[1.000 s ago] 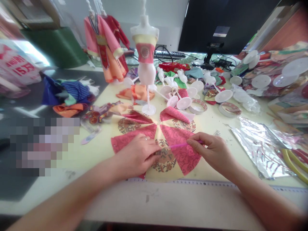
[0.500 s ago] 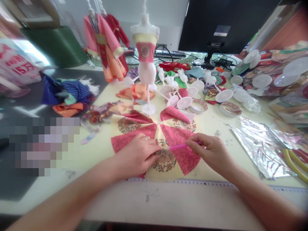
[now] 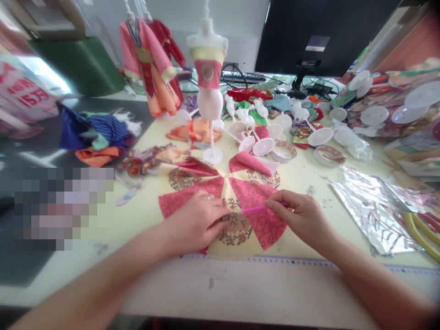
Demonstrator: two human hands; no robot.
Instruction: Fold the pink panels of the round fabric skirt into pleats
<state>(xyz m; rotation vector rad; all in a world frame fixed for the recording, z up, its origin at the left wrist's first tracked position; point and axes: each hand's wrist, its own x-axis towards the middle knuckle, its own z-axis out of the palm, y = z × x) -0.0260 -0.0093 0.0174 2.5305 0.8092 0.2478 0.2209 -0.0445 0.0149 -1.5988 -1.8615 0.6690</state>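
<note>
A pieced round cloth (image 3: 237, 229) of red patterned and pale yellow floral panels lies spread on the table before me. My left hand (image 3: 197, 220), with a ring on one finger, rests on its left half. Its fingers are stretched out over the fabric, the tips by the front floral panel. In my right hand (image 3: 292, 208) a slim pink pen-like stick (image 3: 254, 209) is pinched between thumb and fingers. The stick's tip points left over the floral panel, near my left fingertips; whether it touches the cloth I cannot tell.
Behind the cloth stands a small white dress form (image 3: 210, 103) in a red and yellow top. Tape rolls (image 3: 284, 152) and toppled mini mannequins (image 3: 263, 145) lie beyond. A silvery bag (image 3: 371, 215) and yellow-handled scissors (image 3: 421, 238) are at right. A measuring tape (image 3: 275, 260) runs along the front.
</note>
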